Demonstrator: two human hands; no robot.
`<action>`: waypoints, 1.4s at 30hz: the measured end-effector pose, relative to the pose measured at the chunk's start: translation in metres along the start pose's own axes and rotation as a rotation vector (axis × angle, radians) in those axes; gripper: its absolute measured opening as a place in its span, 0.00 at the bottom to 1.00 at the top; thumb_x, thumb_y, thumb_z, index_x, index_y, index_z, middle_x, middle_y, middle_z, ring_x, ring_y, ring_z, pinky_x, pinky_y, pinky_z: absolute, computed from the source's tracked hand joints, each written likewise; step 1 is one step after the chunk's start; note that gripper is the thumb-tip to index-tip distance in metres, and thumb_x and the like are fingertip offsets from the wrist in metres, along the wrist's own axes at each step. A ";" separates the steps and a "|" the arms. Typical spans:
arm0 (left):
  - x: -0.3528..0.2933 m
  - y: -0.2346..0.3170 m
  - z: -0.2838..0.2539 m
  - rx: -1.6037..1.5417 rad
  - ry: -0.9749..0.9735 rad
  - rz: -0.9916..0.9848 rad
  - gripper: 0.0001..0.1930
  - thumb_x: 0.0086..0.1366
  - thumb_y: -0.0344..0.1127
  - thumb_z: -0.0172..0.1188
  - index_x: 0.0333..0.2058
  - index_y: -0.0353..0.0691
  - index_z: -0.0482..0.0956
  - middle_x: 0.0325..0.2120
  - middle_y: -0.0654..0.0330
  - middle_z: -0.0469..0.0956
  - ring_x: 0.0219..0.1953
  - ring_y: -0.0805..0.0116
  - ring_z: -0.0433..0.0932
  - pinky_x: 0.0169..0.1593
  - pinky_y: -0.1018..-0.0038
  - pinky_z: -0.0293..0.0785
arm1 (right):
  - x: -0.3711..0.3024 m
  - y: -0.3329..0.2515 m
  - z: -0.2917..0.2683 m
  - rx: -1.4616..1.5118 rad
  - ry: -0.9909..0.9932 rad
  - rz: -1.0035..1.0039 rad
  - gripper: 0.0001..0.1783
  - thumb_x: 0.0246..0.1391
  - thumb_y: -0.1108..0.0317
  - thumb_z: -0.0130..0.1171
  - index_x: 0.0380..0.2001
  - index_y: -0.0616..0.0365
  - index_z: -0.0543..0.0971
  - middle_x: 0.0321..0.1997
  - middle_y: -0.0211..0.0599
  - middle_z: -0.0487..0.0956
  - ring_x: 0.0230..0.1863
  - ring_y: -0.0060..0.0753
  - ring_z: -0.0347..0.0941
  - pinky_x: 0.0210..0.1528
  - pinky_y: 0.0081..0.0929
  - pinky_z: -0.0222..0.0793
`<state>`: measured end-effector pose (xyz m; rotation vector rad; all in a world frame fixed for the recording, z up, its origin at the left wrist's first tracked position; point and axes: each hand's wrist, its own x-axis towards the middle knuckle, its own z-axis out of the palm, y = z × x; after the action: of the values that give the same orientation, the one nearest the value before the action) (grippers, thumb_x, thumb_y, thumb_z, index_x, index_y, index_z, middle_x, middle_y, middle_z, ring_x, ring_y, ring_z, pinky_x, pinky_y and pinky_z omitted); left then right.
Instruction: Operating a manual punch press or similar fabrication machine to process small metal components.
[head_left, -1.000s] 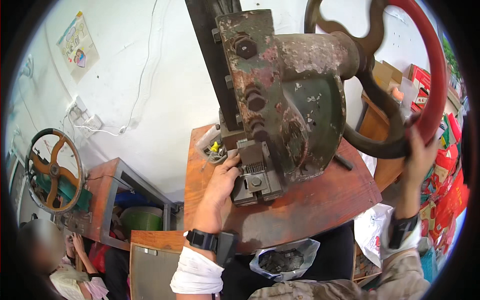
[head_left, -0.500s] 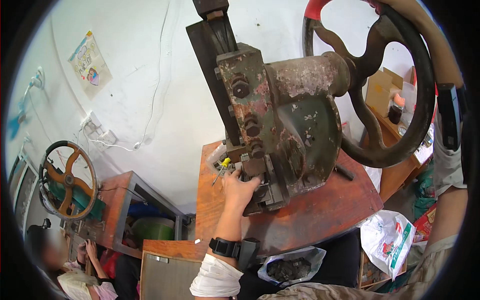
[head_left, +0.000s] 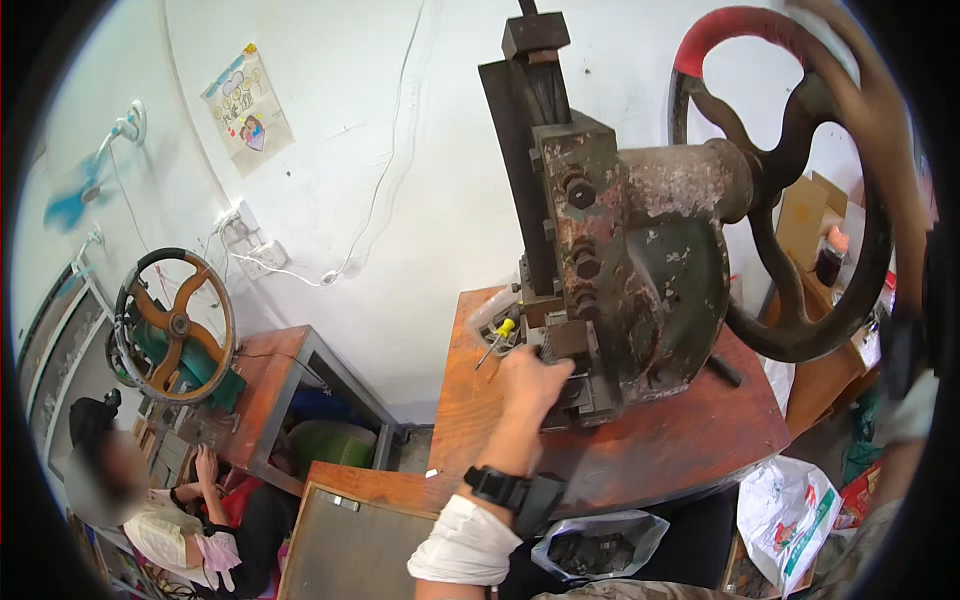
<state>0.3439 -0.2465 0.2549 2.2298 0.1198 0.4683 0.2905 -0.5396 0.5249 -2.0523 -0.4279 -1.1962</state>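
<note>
Press, the old rusty hand-cranked kind, is bolted down on a reddish wooden bench against the white wall, pretty much dead centre of the view. Its big flywheel with the red-wrapped rim is on the right, and the right hand is seen up at the top of that rim. It's blurred, so whether the fingers are actually wrapped round the wheel can't be told. The left hand is pushed in at the die block low on the near-left side of the machine, fingers curled together around something small there; what's being pinched is hidden by the hand itself.

As for progress: judging from the posture, a piece is being set or held in place under the ram while the wheel is up, so the stroke looks not yet finished. No pile of finished pieces can be made out on the bench. A yellow-handled screwdriver is left lying just left of the die. A bag of dark bits is hung below the near edge.
</note>
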 end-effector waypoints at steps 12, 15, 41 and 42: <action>-0.116 -0.086 -0.030 -0.216 -0.097 -0.014 0.23 0.45 0.34 0.66 0.40 0.28 0.77 0.33 0.49 0.79 0.35 0.63 0.78 0.39 0.70 0.74 | -0.342 0.061 0.099 0.411 -0.731 -0.143 0.21 0.38 0.73 0.59 0.41 0.53 0.76 0.36 0.37 0.78 0.36 0.43 0.75 0.39 0.37 0.71; -0.129 -0.108 0.000 0.272 0.072 0.373 0.29 0.39 0.36 0.68 0.43 0.33 0.76 0.32 0.48 0.74 0.37 0.50 0.73 0.42 0.64 0.70 | -0.309 -0.036 0.117 0.919 -1.151 -0.521 0.17 0.50 0.70 0.50 0.45 0.55 0.74 0.43 0.39 0.75 0.41 0.43 0.73 0.38 0.36 0.68; -0.129 -0.094 0.004 0.174 -0.033 0.191 0.40 0.40 0.41 0.72 0.53 0.35 0.66 0.42 0.51 0.74 0.44 0.51 0.69 0.49 0.59 0.63 | -0.350 0.083 0.121 -0.041 -0.533 -0.069 0.22 0.32 0.64 0.66 0.37 0.55 0.77 0.44 0.40 0.71 0.49 0.50 0.64 0.48 0.45 0.63; -0.130 -0.096 0.003 0.163 -0.024 0.167 0.41 0.40 0.37 0.72 0.54 0.34 0.64 0.41 0.50 0.74 0.43 0.53 0.72 0.47 0.63 0.67 | -0.346 0.067 0.131 -0.069 -0.606 -0.139 0.27 0.31 0.58 0.68 0.40 0.53 0.76 0.46 0.39 0.70 0.51 0.50 0.62 0.50 0.49 0.60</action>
<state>0.2312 -0.2176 0.1423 2.4163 -0.0427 0.5379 0.2322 -0.4685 0.1601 -2.4606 -0.8313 -0.6429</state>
